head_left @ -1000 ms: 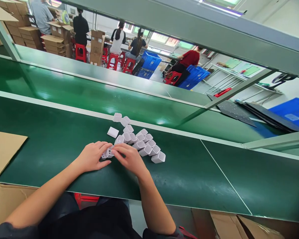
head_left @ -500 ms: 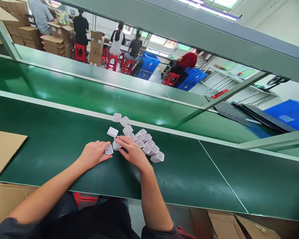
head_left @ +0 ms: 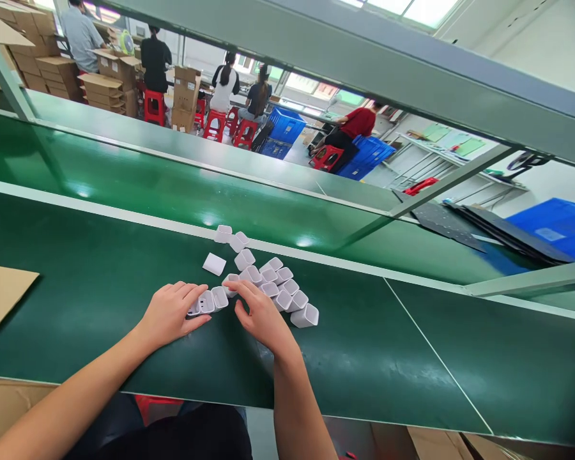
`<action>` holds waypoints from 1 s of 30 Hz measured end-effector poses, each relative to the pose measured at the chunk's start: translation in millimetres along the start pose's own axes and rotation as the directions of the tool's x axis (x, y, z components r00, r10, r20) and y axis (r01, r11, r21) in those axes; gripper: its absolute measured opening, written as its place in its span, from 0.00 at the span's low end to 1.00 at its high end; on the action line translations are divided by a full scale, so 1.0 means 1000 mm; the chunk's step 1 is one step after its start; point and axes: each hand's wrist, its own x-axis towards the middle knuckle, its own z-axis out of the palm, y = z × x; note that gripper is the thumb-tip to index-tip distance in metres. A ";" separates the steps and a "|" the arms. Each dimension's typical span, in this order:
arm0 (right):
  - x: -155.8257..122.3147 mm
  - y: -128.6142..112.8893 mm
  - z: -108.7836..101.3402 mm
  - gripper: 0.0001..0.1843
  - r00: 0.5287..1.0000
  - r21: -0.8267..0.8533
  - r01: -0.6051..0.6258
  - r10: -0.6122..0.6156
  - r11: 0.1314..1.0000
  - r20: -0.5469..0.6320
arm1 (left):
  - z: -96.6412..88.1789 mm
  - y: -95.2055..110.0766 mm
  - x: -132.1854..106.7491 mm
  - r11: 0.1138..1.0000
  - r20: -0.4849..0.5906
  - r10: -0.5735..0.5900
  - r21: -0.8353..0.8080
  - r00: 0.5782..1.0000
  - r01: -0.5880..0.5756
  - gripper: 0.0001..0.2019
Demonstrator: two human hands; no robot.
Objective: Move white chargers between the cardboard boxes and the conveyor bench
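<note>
Our left grip is part-curled round the end of a row of open white plastic housings, fingers over it and thumb along the near side, holding it on the green desk. Our right grip is half open, thumb parted from the fingers; its fingertips touch another housing just beyond the row. We see a cluster of upright housings beyond and right of that grip, a housing on its side beyond the left one, and a cardboard sheet well to its left.
</note>
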 end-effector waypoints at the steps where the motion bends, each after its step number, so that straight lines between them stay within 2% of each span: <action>1: -0.001 -0.002 -0.002 0.26 1.000 0.027 -0.009 0.009 1.000 0.002 | -0.001 0.000 -0.001 1.000 -0.012 -0.002 -0.007 1.000 0.002 0.24; 7: -0.003 -0.001 -0.008 0.24 0.984 0.063 -0.111 0.118 0.992 -0.135 | -0.003 -0.001 -0.003 0.999 -0.053 -0.005 -0.037 0.999 0.003 0.24; 10: -0.004 0.001 -0.007 0.23 0.976 0.061 -0.145 0.153 0.988 -0.157 | -0.003 -0.001 -0.003 0.998 -0.053 -0.011 -0.058 0.999 0.008 0.24; 15: -0.003 -0.005 0.002 0.18 0.990 0.011 -0.090 0.091 0.996 -0.112 | -0.002 0.000 -0.004 0.995 -0.031 -0.032 -0.092 0.999 0.029 0.26; 21: -0.002 -0.008 0.021 0.22 0.998 -0.161 -0.040 0.030 0.986 -0.064 | 0.002 -0.001 -0.004 0.997 -0.003 -0.017 -0.078 1.000 0.017 0.22; 25: 0.001 -0.012 0.025 0.22 0.994 -0.204 -0.092 0.077 0.975 -0.080 | 0.006 -0.003 -0.003 0.997 -0.026 -0.016 -0.078 1.000 0.014 0.21; 30: 0.011 -0.032 0.021 0.28 0.981 -0.325 -0.187 0.196 0.927 -0.004 | 0.007 -0.004 -0.003 0.980 -0.031 -0.040 -0.194 0.999 0.033 0.30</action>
